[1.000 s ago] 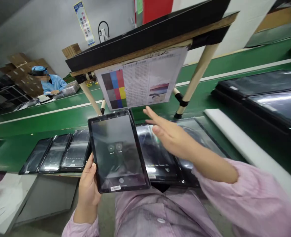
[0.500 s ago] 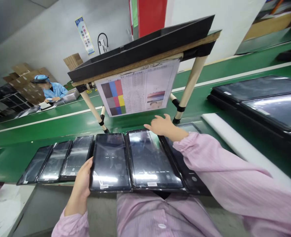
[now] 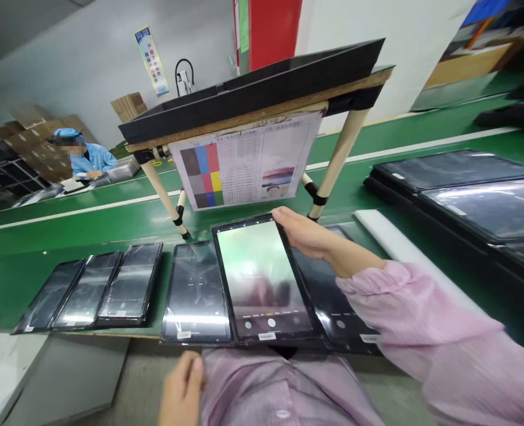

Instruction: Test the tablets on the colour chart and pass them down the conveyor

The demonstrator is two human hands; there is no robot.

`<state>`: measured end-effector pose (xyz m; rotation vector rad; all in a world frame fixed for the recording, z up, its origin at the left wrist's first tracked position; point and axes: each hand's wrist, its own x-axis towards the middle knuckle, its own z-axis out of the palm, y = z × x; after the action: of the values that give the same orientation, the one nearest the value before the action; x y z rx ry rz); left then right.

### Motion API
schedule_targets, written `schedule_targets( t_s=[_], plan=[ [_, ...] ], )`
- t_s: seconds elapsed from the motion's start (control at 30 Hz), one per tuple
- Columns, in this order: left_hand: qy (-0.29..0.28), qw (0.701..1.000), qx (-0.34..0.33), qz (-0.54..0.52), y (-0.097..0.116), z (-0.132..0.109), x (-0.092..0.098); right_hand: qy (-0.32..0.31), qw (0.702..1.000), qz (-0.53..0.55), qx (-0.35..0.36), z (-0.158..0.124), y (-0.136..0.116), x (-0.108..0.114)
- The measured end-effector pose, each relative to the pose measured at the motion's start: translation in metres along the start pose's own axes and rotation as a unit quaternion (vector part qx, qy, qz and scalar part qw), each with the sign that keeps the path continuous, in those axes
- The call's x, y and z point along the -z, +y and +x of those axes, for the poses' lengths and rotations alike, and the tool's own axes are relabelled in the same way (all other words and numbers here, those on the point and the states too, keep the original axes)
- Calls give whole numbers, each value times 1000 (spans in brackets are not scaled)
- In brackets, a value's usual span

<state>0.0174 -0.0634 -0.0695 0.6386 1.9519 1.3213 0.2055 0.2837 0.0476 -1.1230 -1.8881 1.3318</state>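
Observation:
My right hand grips the far right corner of a black tablet and tilts its far end up off the green bench; its lit screen shows a camera view. To its left lies a dark tablet, flat on the bench. Another dark tablet lies on its right, partly under my forearm. My left hand is down near my shirt at the bottom edge, fingers loosely curled, holding nothing I can see.
A colour test chart hangs from a small raised stand behind the tablets. Three more tablets lie at the left. Stacked black trays stand at the right, beside a white foam strip. A person in blue works at the far left.
My left hand laid its tablet flat on the bench, let go and dropped to my lap. My right hand reached to the middle tablet, gripped its far corner and lifted it.

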Motion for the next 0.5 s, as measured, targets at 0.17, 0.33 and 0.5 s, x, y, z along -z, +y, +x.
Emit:
schedule_targets(
  t_s=[0.17,0.33,0.5],
  plan=[
    [-223,875,195,-383,6,0,-65,61,985,148,61,-30,12,-14],
    [-270,825,207,-451,20,5,-79,94,955,253,126,-69,16,-19],
    [-337,824,171,-421,23,-11,-73,116,929,313,163,-105,3,-16]
  ],
)
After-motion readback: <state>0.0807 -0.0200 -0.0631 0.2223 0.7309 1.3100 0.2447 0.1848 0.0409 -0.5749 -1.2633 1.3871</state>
